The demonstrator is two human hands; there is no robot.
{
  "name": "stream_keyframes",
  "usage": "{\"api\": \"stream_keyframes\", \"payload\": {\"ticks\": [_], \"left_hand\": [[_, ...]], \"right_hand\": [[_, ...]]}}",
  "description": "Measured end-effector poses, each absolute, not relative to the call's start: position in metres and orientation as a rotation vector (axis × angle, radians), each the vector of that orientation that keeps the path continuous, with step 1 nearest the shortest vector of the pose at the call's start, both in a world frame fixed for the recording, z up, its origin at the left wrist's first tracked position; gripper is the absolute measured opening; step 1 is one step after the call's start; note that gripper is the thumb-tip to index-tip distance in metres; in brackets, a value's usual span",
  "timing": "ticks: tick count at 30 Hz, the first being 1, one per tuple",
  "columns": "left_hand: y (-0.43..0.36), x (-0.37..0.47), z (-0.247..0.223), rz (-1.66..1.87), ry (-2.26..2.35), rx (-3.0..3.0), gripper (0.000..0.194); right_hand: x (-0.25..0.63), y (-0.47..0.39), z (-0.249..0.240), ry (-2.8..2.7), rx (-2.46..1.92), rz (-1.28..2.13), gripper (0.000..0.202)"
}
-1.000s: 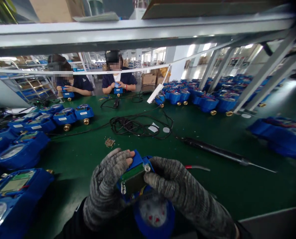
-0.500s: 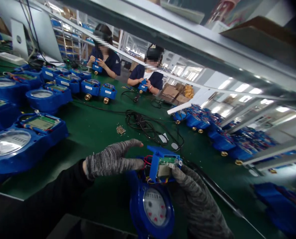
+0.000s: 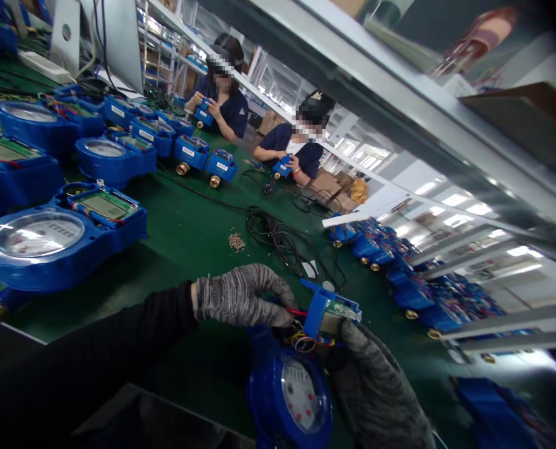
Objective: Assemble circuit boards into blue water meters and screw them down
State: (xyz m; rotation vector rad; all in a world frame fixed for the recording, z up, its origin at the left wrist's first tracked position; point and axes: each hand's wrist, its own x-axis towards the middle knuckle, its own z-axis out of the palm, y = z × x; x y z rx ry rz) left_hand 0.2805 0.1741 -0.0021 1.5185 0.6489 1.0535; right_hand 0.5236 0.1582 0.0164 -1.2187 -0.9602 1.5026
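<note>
A blue water meter [image 3: 290, 399] with a round clear dial stands in front of me, its housing open at the top. Over that opening, a circuit board [image 3: 334, 321] with a small display sits tilted in a blue plastic frame. My right hand [image 3: 376, 380], in a grey knitted glove, grips the board's right side with the thumb on its face; the other fingers are hidden. In a matching glove, my left hand [image 3: 245, 296] is closed, thumb and forefinger pinching at the red wires [image 3: 298, 312] left of the board. Yellow and black wires [image 3: 305, 341] bulge out below the frame.
A pile of small screws [image 3: 236, 242] and coiled black cable [image 3: 273, 232] lie beyond my hands. Blue meters [image 3: 63, 234] stand at left; more are heaped at right [image 3: 399, 274]. Two people sit opposite, each holding a blue unit. A metal shelf beam [image 3: 353, 75] crosses overhead.
My left fingers have closed in at the red wires, where they were spread before. The board has lifted slightly from the housing, showing more wire. The whole view has shifted and tilted.
</note>
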Motion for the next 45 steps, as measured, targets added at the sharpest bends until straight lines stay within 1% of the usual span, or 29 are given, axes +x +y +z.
{"api": "stream_keyframes", "payload": {"ticks": [1, 3, 8, 11, 14, 17, 22, 25, 28, 32, 35, 40, 45], "left_hand": [[0.172, 0.278, -0.002, 1.060, 0.617, 1.531, 0.023], [0.167, 0.275, 0.002, 1.060, 0.575, 1.512, 0.023], [0.163, 0.278, 0.025, 0.836, 0.567, 1.523, 0.027], [0.167, 0.278, 0.038, 0.677, 0.719, 1.631, 0.034], [0.172, 0.280, 0.040, 0.614, 0.774, 1.726, 0.035], [0.174, 0.285, 0.035, 0.651, 0.657, 1.656, 0.029], [0.170, 0.294, 0.030, 0.708, 0.552, 1.561, 0.030], [0.169, 0.294, 0.029, 0.698, 0.549, 1.623, 0.027], [0.170, 0.292, 0.027, 0.718, 0.577, 1.659, 0.026], [0.171, 0.291, 0.022, 0.724, 0.611, 1.604, 0.030], [0.171, 0.292, 0.019, 0.715, 0.621, 1.569, 0.031], [0.169, 0.290, 0.018, 0.732, 0.599, 1.525, 0.026], [0.169, 0.289, 0.018, 0.750, 0.570, 1.491, 0.021]], "right_hand": [[0.522, 0.159, 0.017, -0.969, -1.223, 1.507, 0.065], [0.519, 0.160, 0.019, -1.006, -1.228, 1.515, 0.063], [0.511, 0.156, 0.033, -1.179, -1.233, 1.487, 0.039], [0.507, 0.152, 0.042, -1.235, -1.222, 1.468, 0.032], [0.507, 0.150, 0.044, -1.284, -1.181, 1.435, 0.031], [0.512, 0.151, 0.042, -1.315, -1.189, 1.420, 0.034], [0.528, 0.159, 0.037, -1.474, -1.226, 1.426, 0.040], [0.541, 0.160, 0.038, -1.608, -1.264, 1.261, 0.038], [0.551, 0.159, 0.040, -1.702, -1.265, 1.092, 0.030], [0.555, 0.160, 0.037, -1.717, -1.272, 0.987, 0.028], [0.549, 0.162, 0.034, -1.668, -1.291, 1.037, 0.033], [0.536, 0.163, 0.039, -1.563, -1.278, 1.302, 0.043], [0.535, 0.160, 0.038, -1.494, -1.268, 1.345, 0.043]]}}
